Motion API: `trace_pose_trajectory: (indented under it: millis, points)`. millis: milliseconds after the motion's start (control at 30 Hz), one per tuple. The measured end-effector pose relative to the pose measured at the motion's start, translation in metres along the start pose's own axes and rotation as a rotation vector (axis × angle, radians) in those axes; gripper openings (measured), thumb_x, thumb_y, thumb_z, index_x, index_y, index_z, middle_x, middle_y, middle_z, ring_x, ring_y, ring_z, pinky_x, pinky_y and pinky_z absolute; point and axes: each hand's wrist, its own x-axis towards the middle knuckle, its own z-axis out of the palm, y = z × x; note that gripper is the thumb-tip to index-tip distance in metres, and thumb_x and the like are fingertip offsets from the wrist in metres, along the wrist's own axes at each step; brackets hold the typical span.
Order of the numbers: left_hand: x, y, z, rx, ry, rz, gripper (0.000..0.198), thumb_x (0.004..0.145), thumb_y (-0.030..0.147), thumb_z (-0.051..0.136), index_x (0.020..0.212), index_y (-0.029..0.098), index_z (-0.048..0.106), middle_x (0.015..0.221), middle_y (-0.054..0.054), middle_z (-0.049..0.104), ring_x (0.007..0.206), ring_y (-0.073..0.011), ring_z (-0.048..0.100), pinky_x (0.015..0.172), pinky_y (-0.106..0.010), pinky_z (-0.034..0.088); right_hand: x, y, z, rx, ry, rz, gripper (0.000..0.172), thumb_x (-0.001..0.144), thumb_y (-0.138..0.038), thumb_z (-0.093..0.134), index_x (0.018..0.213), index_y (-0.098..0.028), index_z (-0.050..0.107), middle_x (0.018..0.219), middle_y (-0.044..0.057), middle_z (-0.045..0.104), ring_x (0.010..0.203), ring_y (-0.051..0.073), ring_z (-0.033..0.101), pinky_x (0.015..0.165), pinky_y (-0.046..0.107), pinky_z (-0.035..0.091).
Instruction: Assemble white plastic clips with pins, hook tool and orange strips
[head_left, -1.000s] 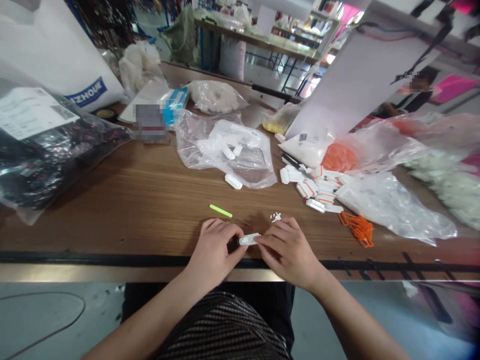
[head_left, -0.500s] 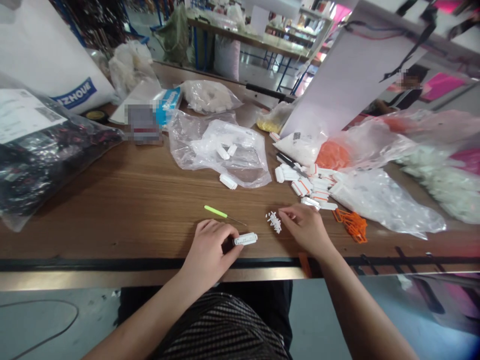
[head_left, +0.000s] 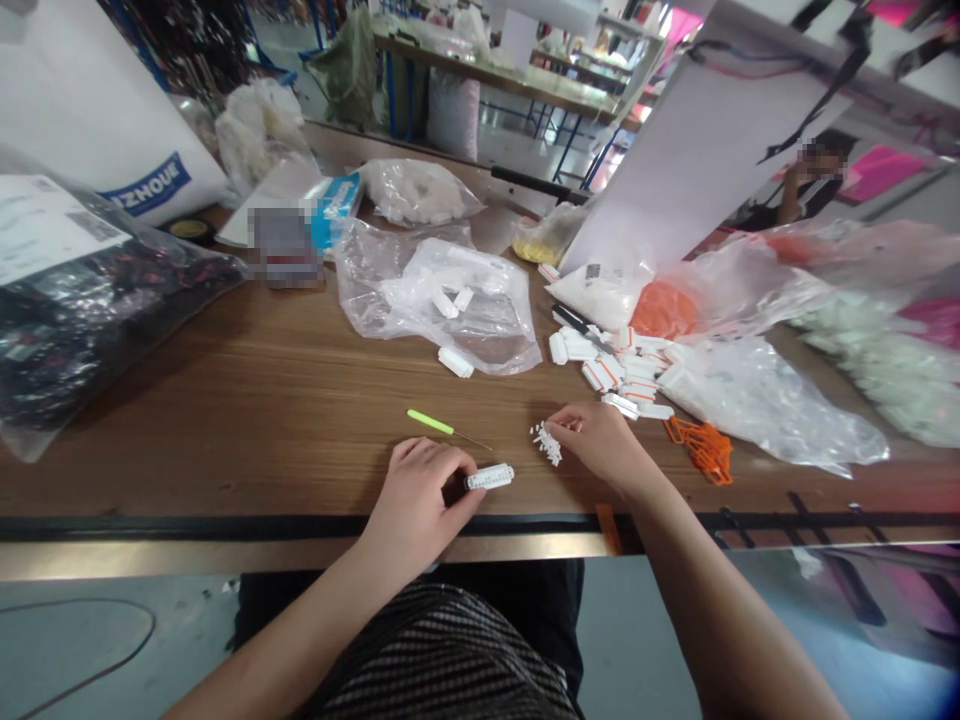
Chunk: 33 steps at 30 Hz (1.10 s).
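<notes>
My left hand [head_left: 424, 490] grips a white connector housing [head_left: 490, 477] by one end, its face with rows of small holes turned up. My right hand [head_left: 592, 437] is at a small pile of tiny white plastic pieces [head_left: 548, 445]. Its thumb and fingertips are pinched at the pile's upper edge; whether a piece sits between them is too small to make out. Beyond the left hand lies a thin screwdriver-like tool with a yellow-green handle [head_left: 430, 421], its metal shaft pointing toward the pile.
Behind my right hand lie several white housings [head_left: 604, 375], some with orange strips, and orange plastic frames [head_left: 701, 450]. A clear bag [head_left: 375, 290] spreads across the middle back, a loose white housing [head_left: 455, 362] before it. A large bag of dark parts [head_left: 90, 310] stands left.
My right hand has shifted slightly left, its fingertips now over the upper edge of the pile. The left hand and the connector housing stay in place.
</notes>
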Motion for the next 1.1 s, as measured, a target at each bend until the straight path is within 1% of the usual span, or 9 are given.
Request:
trace_pose_trajectory:
  millis: [167, 300, 367, 467, 567, 667, 833, 967, 1100]
  points:
    - [0.000, 0.000, 0.000, -0.004, 0.006, 0.002, 0.015, 0.087, 0.020, 0.074, 0.085, 0.023, 0.060, 0.083, 0.003, 0.070, 0.084, -0.0220, 0.062, 0.093, -0.046, 0.038, 0.005, -0.003, 0.002, -0.004, 0.002, 0.039, 0.013, 0.075, -0.027, 0.066, 0.070, -0.020, 0.075, 0.059, 0.001, 0.071, 0.054, 0.016, 0.060, 0.052, 0.027, 0.041]
    - [0.001, 0.000, 0.000, -0.014, 0.005, 0.000, 0.017, 0.086, 0.018, 0.076, 0.085, 0.023, 0.060, 0.083, 0.004, 0.070, 0.084, -0.0216, 0.061, 0.093, -0.045, 0.038, 0.000, -0.006, 0.004, 0.144, 0.015, 0.035, 0.014, 0.078, -0.030, 0.065, 0.074, -0.019, 0.073, 0.065, 0.001, 0.072, 0.057, 0.015, 0.062, 0.055, 0.027, 0.046]
    - [0.001, 0.000, -0.001, -0.016, 0.004, -0.001, 0.017, 0.085, 0.017, 0.077, 0.084, 0.023, 0.060, 0.083, 0.004, 0.070, 0.084, -0.0212, 0.061, 0.092, -0.045, 0.038, -0.008, -0.012, 0.005, 0.253, 0.001, 0.006, 0.015, 0.082, -0.031, 0.065, 0.077, -0.019, 0.072, 0.069, 0.001, 0.073, 0.060, 0.015, 0.062, 0.057, 0.027, 0.047]
    - [0.001, 0.000, -0.001, -0.016, 0.001, 0.002, 0.016, 0.086, 0.017, 0.076, 0.085, 0.023, 0.061, 0.082, 0.004, 0.069, 0.082, -0.0207, 0.062, 0.093, -0.045, 0.037, -0.021, -0.028, 0.007, 0.314, -0.047, -0.118, 0.014, 0.085, -0.030, 0.065, 0.076, -0.020, 0.070, 0.072, 0.001, 0.071, 0.065, 0.015, 0.062, 0.063, 0.027, 0.048]
    - [0.001, 0.001, -0.002, -0.019, 0.000, 0.005, 0.015, 0.085, 0.016, 0.075, 0.085, 0.023, 0.062, 0.083, 0.004, 0.069, 0.083, -0.0207, 0.062, 0.093, -0.044, 0.037, -0.032, -0.044, 0.012, 0.289, -0.101, -0.227, 0.015, 0.087, -0.027, 0.065, 0.073, -0.021, 0.068, 0.068, -0.001, 0.067, 0.065, 0.013, 0.057, 0.067, 0.027, 0.046]
    - [0.001, 0.002, -0.002, -0.020, -0.001, 0.000, 0.016, 0.084, 0.016, 0.076, 0.085, 0.023, 0.062, 0.084, 0.003, 0.070, 0.084, -0.0213, 0.062, 0.092, -0.044, 0.038, -0.037, -0.051, 0.017, 0.271, -0.128, -0.265, 0.016, 0.088, -0.024, 0.066, 0.072, -0.021, 0.068, 0.065, -0.002, 0.063, 0.064, 0.013, 0.054, 0.068, 0.028, 0.043]
    - [0.001, 0.001, -0.002, -0.021, 0.007, 0.004, 0.017, 0.083, 0.016, 0.078, 0.086, 0.023, 0.062, 0.084, 0.004, 0.069, 0.082, -0.0207, 0.062, 0.092, -0.044, 0.038, -0.039, -0.048, 0.024, 0.224, -0.103, -0.303, 0.014, 0.089, -0.023, 0.067, 0.074, -0.022, 0.067, 0.068, -0.003, 0.064, 0.069, 0.014, 0.054, 0.078, 0.033, 0.041]
    - [0.001, -0.001, -0.001, -0.016, 0.013, 0.015, 0.018, 0.083, 0.016, 0.078, 0.085, 0.023, 0.062, 0.083, 0.004, 0.069, 0.082, -0.0205, 0.062, 0.092, -0.043, 0.037, -0.039, -0.048, 0.026, 0.182, -0.072, -0.356, 0.014, 0.089, -0.020, 0.067, 0.075, -0.021, 0.066, 0.068, -0.004, 0.063, 0.068, 0.013, 0.055, 0.078, 0.033, 0.039]
    - [0.001, -0.001, 0.000, -0.019, 0.018, 0.018, 0.017, 0.085, 0.018, 0.077, 0.085, 0.022, 0.061, 0.083, 0.004, 0.069, 0.083, -0.0202, 0.062, 0.092, -0.042, 0.037, -0.041, -0.054, 0.023, 0.053, -0.020, -0.448, 0.014, 0.090, -0.019, 0.064, 0.076, -0.020, 0.066, 0.069, -0.003, 0.063, 0.069, 0.013, 0.056, 0.079, 0.034, 0.038]
